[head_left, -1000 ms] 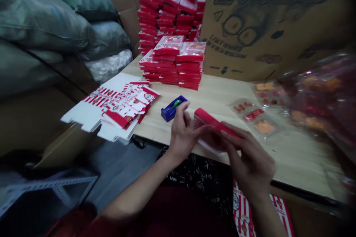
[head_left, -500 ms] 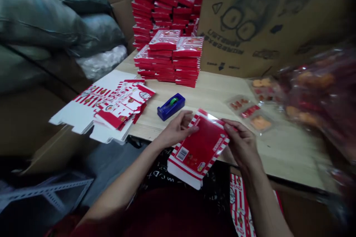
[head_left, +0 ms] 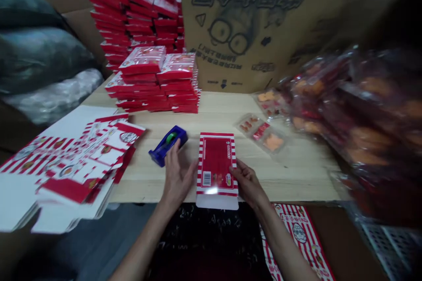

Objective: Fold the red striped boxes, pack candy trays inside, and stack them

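A flat red-and-white striped retail box (head_left: 216, 167) lies on the light wooden table (head_left: 290, 180), its barcode side up and its lower end past the table's front edge. My left hand (head_left: 178, 176) stands beside the box's left edge with fingers apart, its fingertips close to a blue tape dispenser (head_left: 166, 145). My right hand (head_left: 247, 182) rests against the box's lower right edge, fingers loosely extended. Neither hand visibly grips the box.
Tall stacks of red packaged boxes (head_left: 154, 83) stand at the back. A pile of flat white-and-red box blanks (head_left: 79, 162) lies at left. Clear trays of orange food (head_left: 260, 134) and a bulging plastic bag (head_left: 356, 118) sit at right, before a printed cardboard sheet (head_left: 250, 22).
The box has gone from tilted in both hands, then held over the table, to lying flat and square. My hands have moved apart to its sides, and the view has swung left.
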`<action>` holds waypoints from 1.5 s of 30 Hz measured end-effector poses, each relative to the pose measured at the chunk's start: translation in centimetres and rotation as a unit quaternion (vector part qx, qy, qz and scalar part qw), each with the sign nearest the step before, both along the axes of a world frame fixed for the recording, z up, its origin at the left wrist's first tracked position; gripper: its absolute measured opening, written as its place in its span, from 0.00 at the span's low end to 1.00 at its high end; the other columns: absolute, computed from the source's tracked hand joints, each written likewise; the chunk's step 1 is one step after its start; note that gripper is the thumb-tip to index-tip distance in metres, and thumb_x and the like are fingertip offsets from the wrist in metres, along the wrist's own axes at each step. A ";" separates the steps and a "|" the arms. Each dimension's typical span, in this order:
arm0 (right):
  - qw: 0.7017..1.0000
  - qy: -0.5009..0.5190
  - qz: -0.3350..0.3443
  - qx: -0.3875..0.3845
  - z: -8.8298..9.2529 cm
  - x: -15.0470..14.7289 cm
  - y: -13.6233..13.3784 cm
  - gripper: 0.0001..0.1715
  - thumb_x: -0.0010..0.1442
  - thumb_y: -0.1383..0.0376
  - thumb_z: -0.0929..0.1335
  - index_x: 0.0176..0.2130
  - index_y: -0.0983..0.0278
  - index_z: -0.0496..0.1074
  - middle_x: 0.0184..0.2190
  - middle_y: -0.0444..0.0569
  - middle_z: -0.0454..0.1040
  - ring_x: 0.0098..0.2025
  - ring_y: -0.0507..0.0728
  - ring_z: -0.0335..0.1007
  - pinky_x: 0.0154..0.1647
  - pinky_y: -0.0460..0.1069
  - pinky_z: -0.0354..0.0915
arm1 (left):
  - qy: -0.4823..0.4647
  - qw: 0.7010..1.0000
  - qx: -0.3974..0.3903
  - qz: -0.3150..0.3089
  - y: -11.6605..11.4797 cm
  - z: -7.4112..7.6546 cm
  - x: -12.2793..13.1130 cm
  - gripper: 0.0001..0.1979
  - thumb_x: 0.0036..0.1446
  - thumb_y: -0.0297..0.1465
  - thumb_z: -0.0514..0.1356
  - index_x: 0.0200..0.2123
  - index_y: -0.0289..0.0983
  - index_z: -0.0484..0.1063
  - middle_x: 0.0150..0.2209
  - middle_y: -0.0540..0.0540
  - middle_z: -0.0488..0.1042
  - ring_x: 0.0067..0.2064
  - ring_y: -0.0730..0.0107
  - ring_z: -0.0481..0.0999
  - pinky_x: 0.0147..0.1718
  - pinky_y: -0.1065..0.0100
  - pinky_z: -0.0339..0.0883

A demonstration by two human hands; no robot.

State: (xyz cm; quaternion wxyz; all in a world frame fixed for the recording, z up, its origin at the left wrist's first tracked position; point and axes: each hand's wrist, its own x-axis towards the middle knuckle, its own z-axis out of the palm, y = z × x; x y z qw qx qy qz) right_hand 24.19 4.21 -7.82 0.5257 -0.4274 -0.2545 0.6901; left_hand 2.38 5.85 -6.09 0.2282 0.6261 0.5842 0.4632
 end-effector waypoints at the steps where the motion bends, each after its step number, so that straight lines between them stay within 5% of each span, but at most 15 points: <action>1: 0.999 0.008 -0.033 0.001 -0.3 -0.3 0.1 0.37 0.50 0.56 0.82 0.56 0.58 0.73 0.42 0.49 0.86 0.42 0.64 0.85 0.45 0.58 0.78 | 0.055 0.998 0.021 -0.026 -0.3 0.3 0.1 0.35 0.65 0.37 0.64 0.70 0.42 0.55 0.70 0.33 0.60 0.70 0.47 0.60 0.67 0.43 0.55; 4: 0.991 0.029 -0.128 0.007 -1.0 -2.4 -0.6 0.38 0.50 0.55 0.81 0.57 0.55 0.70 0.43 0.46 0.86 0.42 0.62 0.84 0.47 0.58 0.78 | 0.169 0.978 0.050 -0.112 -1.0 0.4 0.7 0.27 0.67 0.35 0.60 0.67 0.42 0.62 0.69 0.35 0.62 0.70 0.47 0.60 0.66 0.44 0.59; 7: 0.996 -0.013 -0.068 0.061 -1.3 -3.8 -2.0 0.35 0.58 0.54 0.76 0.61 0.55 0.68 0.50 0.49 0.84 0.47 0.61 0.83 0.51 0.59 0.77 | 0.255 0.953 0.042 -0.158 -0.7 -0.8 1.0 0.21 0.67 0.35 0.60 0.62 0.41 0.69 0.66 0.38 0.69 0.67 0.45 0.65 0.62 0.43 0.64; 9: 0.976 -0.181 -0.019 0.118 -1.2 -2.7 -2.4 0.31 0.63 0.52 0.71 0.61 0.59 0.69 0.50 0.53 0.84 0.47 0.62 0.83 0.51 0.58 0.77 | 0.286 0.945 0.031 -0.156 0.0 -2.0 0.6 0.21 0.68 0.34 0.59 0.62 0.40 0.71 0.66 0.37 0.70 0.67 0.44 0.65 0.60 0.42 0.66; 12: 0.860 -0.482 -0.076 0.148 -0.4 2.5 -1.1 0.28 0.68 0.52 0.65 0.60 0.65 0.71 0.51 0.60 0.82 0.52 0.65 0.80 0.54 0.61 0.75 | 0.299 0.940 0.025 -0.162 1.2 -3.2 -0.2 0.21 0.68 0.35 0.57 0.62 0.38 0.72 0.66 0.37 0.70 0.68 0.43 0.65 0.61 0.41 0.65; 15: 0.775 -0.602 -0.135 0.134 0.6 8.8 2.3 0.38 0.65 0.57 0.68 0.69 0.68 0.60 0.70 0.66 0.62 0.73 0.70 0.54 0.70 0.68 0.56 | 0.292 0.943 0.028 -0.159 1.7 -3.3 -0.4 0.22 0.68 0.35 0.57 0.63 0.36 0.70 0.67 0.34 0.68 0.69 0.42 0.64 0.63 0.39 0.63; 17: 0.723 -0.669 -0.123 0.123 0.8 11.8 4.9 0.39 0.59 0.66 0.71 0.67 0.67 0.64 0.72 0.65 0.58 0.76 0.73 0.44 0.71 0.71 0.50 | 0.276 0.949 0.039 -0.144 1.6 -2.9 0.0 0.25 0.68 0.35 0.57 0.66 0.35 0.67 0.69 0.31 0.64 0.70 0.41 0.63 0.63 0.38 0.62; 23: 0.663 -0.731 -0.098 0.126 0.4 15.4 7.9 0.15 0.61 0.72 0.67 0.46 0.66 0.78 0.51 0.64 0.80 0.52 0.68 0.77 0.51 0.56 0.69 | 0.219 0.960 0.057 -0.167 1.2 -1.6 0.9 0.27 0.69 0.34 0.57 0.70 0.43 0.60 0.72 0.36 0.60 0.72 0.47 0.61 0.66 0.40 0.61; 29: 0.655 -0.725 -0.143 0.158 5.8 19.3 2.7 0.19 0.68 0.58 0.64 0.47 0.67 0.79 0.40 0.58 0.84 0.39 0.63 0.81 0.40 0.52 0.71 | 0.121 0.985 0.032 -0.117 1.1 2.2 2.4 0.43 0.65 0.37 0.63 0.75 0.48 0.44 0.76 0.37 0.48 0.76 0.46 0.47 0.70 0.36 0.50; 32: 0.704 -0.675 -0.069 0.209 10.2 18.2 -1.3 0.17 0.67 0.54 0.68 0.44 0.63 0.81 0.38 0.52 0.85 0.38 0.61 0.81 0.38 0.50 0.72 | 0.073 0.989 0.012 -0.125 0.3 5.5 3.4 0.59 0.55 0.39 0.72 0.76 0.48 0.34 0.78 0.37 0.39 0.77 0.41 0.41 0.71 0.35 0.45; 34: 0.740 -0.635 0.022 0.222 12.3 16.2 -3.5 0.15 0.66 0.54 0.70 0.43 0.61 0.82 0.39 0.49 0.85 0.39 0.60 0.82 0.38 0.49 0.74 | 0.048 0.978 -0.022 -0.202 -0.7 7.4 3.5 0.56 0.54 0.36 0.73 0.76 0.49 0.41 0.76 0.39 0.49 0.75 0.43 0.51 0.70 0.38 0.51; 38: 0.779 -0.553 0.164 0.248 13.3 12.3 -4.6 0.14 0.66 0.55 0.70 0.45 0.55 0.83 0.40 0.49 0.86 0.39 0.60 0.84 0.36 0.51 0.78 | -0.021 0.910 -0.153 -0.385 -3.7 8.6 1.1 0.24 0.62 0.30 0.63 0.61 0.45 0.73 0.56 0.43 0.80 0.53 0.55 0.81 0.56 0.52 0.75; 40: 0.790 -0.517 0.189 0.271 13.1 11.4 -3.0 0.19 0.64 0.52 0.71 0.52 0.52 0.81 0.47 0.50 0.85 0.46 0.64 0.83 0.43 0.56 0.79 | -0.067 0.922 -0.204 -0.322 -5.6 8.0 -1.4 0.16 0.63 0.34 0.63 0.53 0.42 0.80 0.50 0.42 0.84 0.47 0.55 0.83 0.50 0.53 0.78; 42: 0.777 -0.499 0.223 0.312 12.9 10.7 -0.2 0.35 0.59 0.49 0.74 0.63 0.49 0.72 0.60 0.51 0.77 0.59 0.67 0.77 0.54 0.61 0.75 | -0.114 0.949 -0.243 -0.163 -7.6 7.4 -4.5 0.15 0.60 0.39 0.66 0.48 0.40 0.82 0.47 0.40 0.84 0.46 0.52 0.84 0.48 0.52 0.79; 45: 0.670 -0.551 0.337 0.366 12.2 7.8 5.0 0.66 0.46 0.55 0.82 0.73 0.43 0.50 0.72 0.44 0.61 0.72 0.69 0.58 0.66 0.64 0.65 | -0.205 0.939 -0.273 0.034 -10.4 7.1 -8.8 0.20 0.53 0.44 0.71 0.45 0.37 0.83 0.45 0.38 0.85 0.45 0.49 0.84 0.49 0.52 0.79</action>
